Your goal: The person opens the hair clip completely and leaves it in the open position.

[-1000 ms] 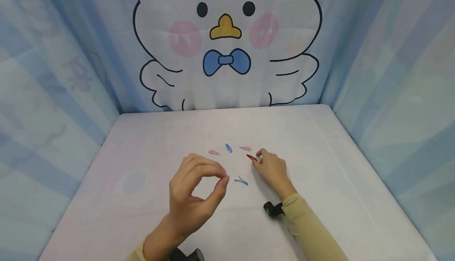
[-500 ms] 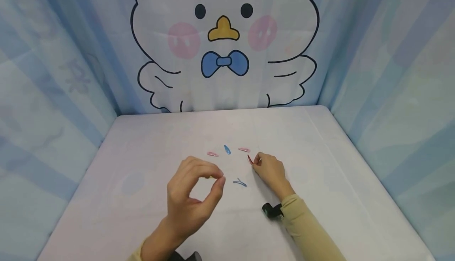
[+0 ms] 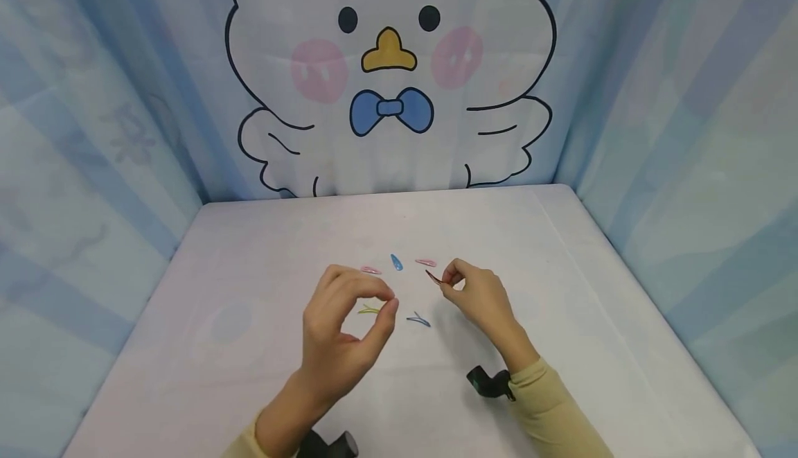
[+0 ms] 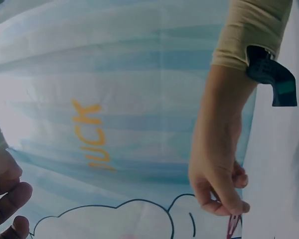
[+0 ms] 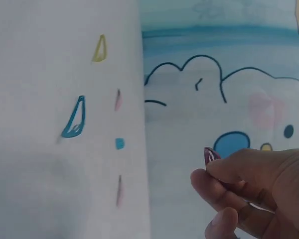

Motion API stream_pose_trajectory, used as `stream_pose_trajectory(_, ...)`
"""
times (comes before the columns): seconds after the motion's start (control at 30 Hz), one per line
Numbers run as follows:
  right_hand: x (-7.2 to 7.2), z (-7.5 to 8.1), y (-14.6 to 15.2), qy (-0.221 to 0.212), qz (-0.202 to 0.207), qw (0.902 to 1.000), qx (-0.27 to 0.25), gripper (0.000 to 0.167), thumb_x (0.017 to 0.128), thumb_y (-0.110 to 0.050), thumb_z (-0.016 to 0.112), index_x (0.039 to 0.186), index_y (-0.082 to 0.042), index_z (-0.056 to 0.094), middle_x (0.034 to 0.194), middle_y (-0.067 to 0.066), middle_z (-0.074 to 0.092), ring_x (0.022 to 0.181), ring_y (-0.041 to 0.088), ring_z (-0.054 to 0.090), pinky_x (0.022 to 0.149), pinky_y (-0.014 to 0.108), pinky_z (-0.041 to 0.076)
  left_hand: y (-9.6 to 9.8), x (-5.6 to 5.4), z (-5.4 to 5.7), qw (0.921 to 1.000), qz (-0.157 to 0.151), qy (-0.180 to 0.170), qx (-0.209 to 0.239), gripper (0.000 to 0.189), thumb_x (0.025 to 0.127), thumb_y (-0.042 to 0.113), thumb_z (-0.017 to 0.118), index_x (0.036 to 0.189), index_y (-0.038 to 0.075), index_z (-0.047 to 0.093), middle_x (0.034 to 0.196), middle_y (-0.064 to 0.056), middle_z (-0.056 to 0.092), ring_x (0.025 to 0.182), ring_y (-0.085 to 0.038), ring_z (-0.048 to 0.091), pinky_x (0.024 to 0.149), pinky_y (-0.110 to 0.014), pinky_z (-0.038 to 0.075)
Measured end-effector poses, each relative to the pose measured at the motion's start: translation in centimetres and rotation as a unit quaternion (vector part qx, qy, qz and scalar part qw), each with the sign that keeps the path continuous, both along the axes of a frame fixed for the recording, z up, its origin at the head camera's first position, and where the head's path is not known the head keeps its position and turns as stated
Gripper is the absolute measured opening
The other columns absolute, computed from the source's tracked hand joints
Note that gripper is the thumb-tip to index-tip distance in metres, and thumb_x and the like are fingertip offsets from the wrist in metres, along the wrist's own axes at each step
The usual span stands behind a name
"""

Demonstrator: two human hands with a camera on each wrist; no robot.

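Note:
My right hand (image 3: 480, 298) pinches a dark red snap hair clip (image 3: 433, 277) between thumb and fingertips, above the table. In the right wrist view, part of that clip (image 5: 208, 156) sticks out past the fingers. My left hand (image 3: 346, 326) hovers to the left, thumb and index finger curved into a ring; no item shows in it. Just beyond its fingertips lies a yellow-green snap clip (image 3: 369, 310), partly hidden by the hand. A blue snap clip (image 3: 420, 321), unsnapped with its parts spread, rests between the hands.
Behind the hands, two pink hair clips (image 3: 426, 262) and a lighter blue clip (image 3: 396, 262) lie in a loose row on the white table (image 3: 280, 236). Printed curtains (image 3: 679, 167) enclose the back and sides. Each wrist wears a black camera (image 3: 489, 382).
My right hand has lifted slightly, and the red clip has turned in its fingers to point up and left. The left hand shifts a little, and the yellow-green clip now shows behind it.

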State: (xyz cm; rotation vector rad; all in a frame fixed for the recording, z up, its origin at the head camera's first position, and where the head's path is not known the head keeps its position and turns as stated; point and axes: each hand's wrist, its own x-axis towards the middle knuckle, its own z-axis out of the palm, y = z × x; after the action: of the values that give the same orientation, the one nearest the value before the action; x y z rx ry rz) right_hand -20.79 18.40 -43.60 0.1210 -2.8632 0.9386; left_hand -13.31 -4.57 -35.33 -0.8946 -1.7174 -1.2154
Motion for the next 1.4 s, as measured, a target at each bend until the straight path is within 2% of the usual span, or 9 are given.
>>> stream_pose_trajectory(0.13, 1.7, 2.1, -0.5, 0.024, 0.003, 0.9995, -0.018, 0.009, 0.091, -0.019, 0.078, 0.091, -0.020, 0.069, 0.089, -0.005, 0.075, 0.062, 0.013, 0.051, 0.059, 0.029, 0.041, 0.0, -0.2, -0.4, 0.9998, 0.005, -0.015, -0.015, 0.019, 0.080, -0.004, 0.076, 0.094, 0.008, 0.071, 0.086, -0.002, 0.070, 0.088, -0.022, 0.057, 0.083, -0.032, 0.047)
stream_pose_trajectory(0.3, 4.1, 4.8, -0.8, 0.063, 0.017, 0.9972, -0.036, 0.008, 0.092, -0.021, 0.079, 0.094, -0.023, 0.072, 0.086, -0.009, 0.073, 0.069, 0.013, 0.052, 0.059, 0.028, 0.041, 0.0, -0.3, -0.6, 0.9986, 0.013, -0.041, -0.030, 0.018, 0.082, 0.000, 0.077, 0.096, 0.010, 0.071, 0.090, -0.001, 0.071, 0.090, -0.020, 0.056, 0.082, -0.031, 0.046)
stream_pose_trajectory(0.4, 5.6, 6.4, -0.9, 0.091, 0.034, 0.9939, -0.051, 0.008, 0.091, -0.020, 0.081, 0.094, -0.023, 0.074, 0.086, -0.009, 0.073, 0.066, 0.012, 0.052, 0.055, 0.027, 0.040, 0.0, -0.3, -0.7, 0.9973, 0.015, -0.059, -0.042, 0.018, 0.083, 0.003, 0.078, 0.098, 0.011, 0.072, 0.093, 0.000, 0.071, 0.092, -0.019, 0.057, 0.082, -0.031, 0.046)
stream_pose_trajectory(0.6, 8.6, 9.1, -1.0, 0.134, 0.054, 0.9858, -0.085, 0.012, 0.088, -0.018, 0.084, 0.093, -0.026, 0.076, 0.079, -0.016, 0.069, 0.070, 0.011, 0.050, 0.076, 0.036, 0.036, 0.0, -0.3, -0.8, 0.9946, 0.014, -0.085, -0.058, 0.018, 0.084, 0.006, 0.081, 0.099, 0.012, 0.072, 0.098, 0.001, 0.070, 0.099, -0.020, 0.057, 0.086, -0.033, 0.046)
stream_pose_trajectory(0.67, 9.6, 9.8, -1.0, 0.154, 0.056, 0.9823, -0.091, 0.016, 0.087, -0.016, 0.084, 0.092, -0.029, 0.076, 0.074, -0.019, 0.064, 0.073, 0.011, 0.049, 0.077, 0.037, 0.034, 0.0, -0.2, -0.8, 0.9945, 0.010, -0.085, -0.060, 0.018, 0.085, 0.009, 0.082, 0.100, 0.012, 0.073, 0.099, 0.001, 0.070, 0.100, -0.020, 0.057, 0.087, -0.032, 0.046)
stream_pose_trajectory(0.77, 10.7, 10.4, -1.1, 0.186, 0.063, 0.9755, -0.099, 0.021, 0.084, -0.012, 0.086, 0.091, -0.030, 0.076, 0.070, -0.022, 0.059, 0.073, 0.009, 0.049, 0.079, 0.036, 0.034, 0.1, -0.1, -0.7, 0.9958, -0.001, -0.073, -0.055, 0.018, 0.086, 0.013, 0.084, 0.100, 0.012, 0.073, 0.100, 0.000, 0.070, 0.099, -0.020, 0.057, 0.086, -0.031, 0.047)
stream_pose_trajectory(0.9, 11.5, 10.9, -1.1, 0.213, 0.077, 0.9678, -0.110, 0.027, 0.081, -0.007, 0.087, 0.092, -0.029, 0.076, 0.074, -0.024, 0.062, 0.069, 0.005, 0.049, 0.083, 0.034, 0.032, 0.2, 0.2, -0.4, 0.9976, -0.020, -0.049, -0.045, 0.014, 0.090, 0.017, 0.082, 0.098, 0.012, 0.072, 0.098, 0.000, 0.070, 0.097, -0.020, 0.058, 0.085, -0.029, 0.047)
stream_pose_trajectory(1.13, 12.1, 11.2, -1.1, 0.252, 0.094, 0.9558, -0.119, 0.032, 0.080, -0.003, 0.087, 0.093, -0.030, 0.076, 0.074, -0.022, 0.062, 0.066, 0.003, 0.047, 0.083, 0.031, 0.031, 0.4, 0.7, 0.3, 0.9985, -0.037, -0.023, -0.032, 0.008, 0.093, 0.014, 0.079, 0.096, 0.010, 0.072, 0.095, -0.002, 0.070, 0.093, -0.020, 0.057, 0.084, -0.028, 0.047)
stream_pose_trajectory(1.4, 12.5, 11.4, -1.3, 0.281, 0.108, 0.9444, -0.134, 0.035, 0.078, 0.000, 0.087, 0.095, -0.028, 0.076, 0.080, -0.018, 0.069, 0.065, 0.002, 0.048, 0.084, 0.028, 0.030, 0.5, 0.9, 0.6, 0.9988, -0.042, -0.008, -0.025, 0.009, 0.094, 0.016, 0.078, 0.094, 0.010, 0.072, 0.092, -0.002, 0.070, 0.091, -0.020, 0.057, 0.095, -0.031, 0.047)
